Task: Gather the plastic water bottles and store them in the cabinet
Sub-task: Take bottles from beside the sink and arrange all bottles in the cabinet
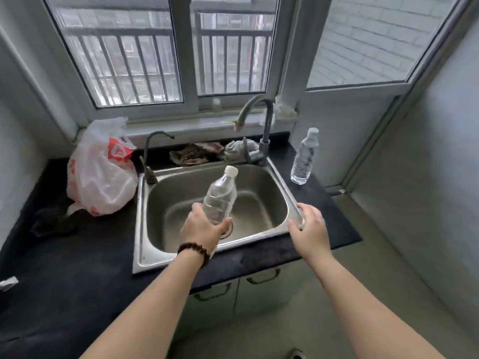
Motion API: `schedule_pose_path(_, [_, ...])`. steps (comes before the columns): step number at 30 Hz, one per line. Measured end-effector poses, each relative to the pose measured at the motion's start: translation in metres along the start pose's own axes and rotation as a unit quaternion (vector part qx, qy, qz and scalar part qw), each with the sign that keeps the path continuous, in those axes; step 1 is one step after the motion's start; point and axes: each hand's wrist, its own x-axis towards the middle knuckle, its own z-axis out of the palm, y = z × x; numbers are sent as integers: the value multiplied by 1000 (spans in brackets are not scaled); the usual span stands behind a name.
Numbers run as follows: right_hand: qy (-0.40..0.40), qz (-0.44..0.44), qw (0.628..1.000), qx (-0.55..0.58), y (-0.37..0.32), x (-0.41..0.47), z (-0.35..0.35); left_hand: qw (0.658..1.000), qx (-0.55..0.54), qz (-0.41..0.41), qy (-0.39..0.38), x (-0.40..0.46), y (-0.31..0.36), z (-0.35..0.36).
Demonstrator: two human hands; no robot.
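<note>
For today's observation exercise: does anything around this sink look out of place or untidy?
Yes. Crumpled rags lie bunched behind the sink, and a plastic bag slumps on the counter to its left. Nothing looks spilled or broken.

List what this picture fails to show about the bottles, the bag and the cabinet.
- Held bottle: base hidden in left hand; contents unclear, head view.
- Plastic bag: contents hidden by crumpled film.
- Cabinet doors: shut, interior unseen, partly behind both forearms.
- Standing bottle: blurred, fill level unreadable.
</note>
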Motion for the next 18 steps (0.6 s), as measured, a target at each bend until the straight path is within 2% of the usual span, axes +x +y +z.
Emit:
schedule_pose_path(6, [-8, -11, 1000, 21, 50, 60, -34, 999, -1, 7, 37, 4, 55, 54])
schedule_pose_path(18, [-126, -55, 979, 154, 114, 238, -53, 983, -30, -90, 159, 30, 135, 160])
